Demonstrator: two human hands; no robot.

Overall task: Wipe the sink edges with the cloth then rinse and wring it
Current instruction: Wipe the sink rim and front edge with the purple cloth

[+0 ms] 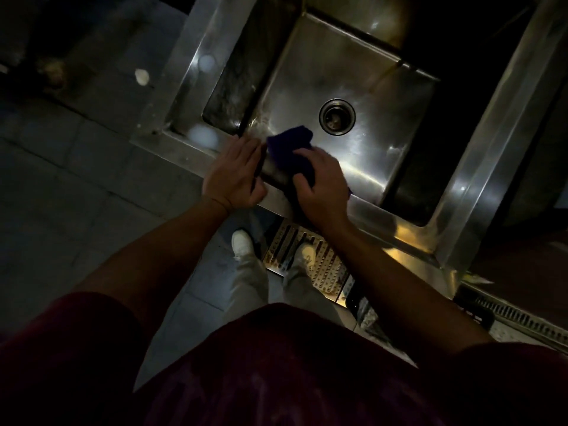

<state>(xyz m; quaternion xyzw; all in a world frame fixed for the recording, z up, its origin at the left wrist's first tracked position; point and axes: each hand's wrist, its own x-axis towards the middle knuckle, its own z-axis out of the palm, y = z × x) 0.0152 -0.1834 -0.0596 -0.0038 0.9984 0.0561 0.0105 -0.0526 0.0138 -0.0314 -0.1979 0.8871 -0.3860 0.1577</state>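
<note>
On the near rim of the square stainless-steel sink (196, 139), the person's two hands work side by side. The left hand (235, 173) lies flat with straight fingers on the steel edge, apparently bracing. Just to its right, the right hand (322, 187) presses a dark blue cloth (289, 149) against the near inner wall and rim, fingers curled over the bunched fabric, whose free end sticks out toward the round drain (337, 117). The cloth looks soft, limp and light, likely damp, so it should fold and slide easily over the metal. A full palm grip over the bunched middle seems best for wiping; for wringing, taking an end in each hand would suit.
</note>
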